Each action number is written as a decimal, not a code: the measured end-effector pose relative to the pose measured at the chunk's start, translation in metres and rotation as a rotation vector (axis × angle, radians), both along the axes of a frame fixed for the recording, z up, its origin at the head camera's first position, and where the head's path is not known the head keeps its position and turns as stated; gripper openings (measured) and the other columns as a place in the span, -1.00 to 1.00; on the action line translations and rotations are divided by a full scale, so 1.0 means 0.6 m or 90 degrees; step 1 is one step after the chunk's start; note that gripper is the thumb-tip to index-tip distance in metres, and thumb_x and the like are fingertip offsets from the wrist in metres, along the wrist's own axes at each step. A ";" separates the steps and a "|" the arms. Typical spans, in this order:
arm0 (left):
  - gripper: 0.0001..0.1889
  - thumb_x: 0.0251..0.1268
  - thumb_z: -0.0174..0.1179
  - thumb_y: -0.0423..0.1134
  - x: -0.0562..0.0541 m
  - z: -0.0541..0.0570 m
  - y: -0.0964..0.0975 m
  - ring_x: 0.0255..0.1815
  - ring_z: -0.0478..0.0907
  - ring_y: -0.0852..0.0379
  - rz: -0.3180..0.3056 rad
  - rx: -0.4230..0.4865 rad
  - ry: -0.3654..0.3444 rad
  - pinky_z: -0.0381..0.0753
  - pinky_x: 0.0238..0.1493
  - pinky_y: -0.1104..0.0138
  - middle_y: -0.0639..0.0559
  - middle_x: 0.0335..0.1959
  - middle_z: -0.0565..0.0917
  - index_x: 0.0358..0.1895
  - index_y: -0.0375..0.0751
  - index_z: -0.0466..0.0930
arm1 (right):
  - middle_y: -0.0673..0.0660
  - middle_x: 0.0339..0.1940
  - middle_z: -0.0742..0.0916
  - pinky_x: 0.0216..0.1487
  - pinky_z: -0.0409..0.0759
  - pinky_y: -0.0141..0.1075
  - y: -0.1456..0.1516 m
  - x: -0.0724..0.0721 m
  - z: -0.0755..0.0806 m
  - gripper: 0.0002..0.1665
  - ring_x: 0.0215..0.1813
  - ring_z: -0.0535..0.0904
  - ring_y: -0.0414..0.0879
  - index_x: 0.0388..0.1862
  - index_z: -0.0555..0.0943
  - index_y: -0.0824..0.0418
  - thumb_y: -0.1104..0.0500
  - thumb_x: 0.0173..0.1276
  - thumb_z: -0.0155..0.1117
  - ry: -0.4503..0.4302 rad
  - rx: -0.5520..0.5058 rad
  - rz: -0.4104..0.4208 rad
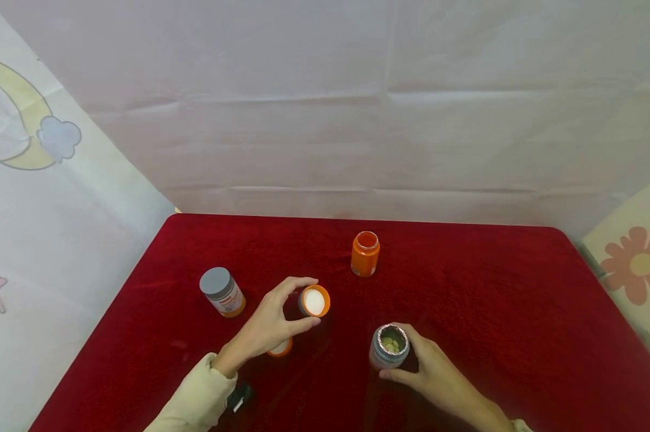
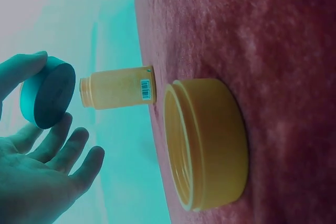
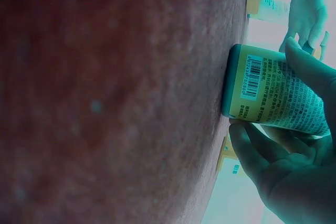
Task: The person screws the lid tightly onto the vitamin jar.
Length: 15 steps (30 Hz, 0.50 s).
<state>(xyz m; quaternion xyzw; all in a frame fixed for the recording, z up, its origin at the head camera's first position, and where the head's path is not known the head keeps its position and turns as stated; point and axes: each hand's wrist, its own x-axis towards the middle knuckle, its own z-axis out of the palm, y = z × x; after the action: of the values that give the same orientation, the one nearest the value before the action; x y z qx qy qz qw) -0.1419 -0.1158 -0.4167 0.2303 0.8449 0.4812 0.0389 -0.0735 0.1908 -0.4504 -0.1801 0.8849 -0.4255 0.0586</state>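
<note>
My left hand [image 1: 265,324] pinches a round lid [image 1: 314,301] between thumb and fingers; its white-lined inside shows in the head view. The lid's flat dark top [image 2: 55,95] faces the left wrist camera. My right hand [image 1: 435,369] grips an uncapped grey pill bottle [image 1: 381,357] around its side. Pale tablets [image 1: 391,345] lie inside, below a ragged foil edge at the mouth. In the right wrist view the bottle's base is at the red cloth and its label carries a barcode [image 3: 252,77].
An uncapped orange bottle [image 1: 365,258] stands toward the back of the red-covered table [image 1: 487,288]. At the left stands a capped bottle with a grey lid [image 1: 216,282]. A second orange lid [image 1: 280,349] lies under my left wrist, partly hidden. A pale wall rises behind.
</note>
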 end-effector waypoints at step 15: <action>-0.38 0.05 0.50 -0.22 0.010 0.006 0.005 0.17 0.54 0.12 -0.013 0.034 -0.009 0.54 0.22 0.11 0.11 0.16 0.62 0.23 0.00 0.47 | -0.15 0.05 0.69 0.09 0.63 -0.36 0.002 0.004 -0.002 -0.22 0.08 0.61 -0.32 0.27 0.39 0.02 -0.12 0.12 0.51 0.011 -0.020 0.029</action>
<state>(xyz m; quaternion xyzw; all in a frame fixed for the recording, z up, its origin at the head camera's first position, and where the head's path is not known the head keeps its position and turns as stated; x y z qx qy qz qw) -0.1360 -0.1131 -0.4131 0.2364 0.8289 0.5051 0.0437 -0.0712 0.1918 -0.4519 -0.2048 0.8742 -0.4364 0.0580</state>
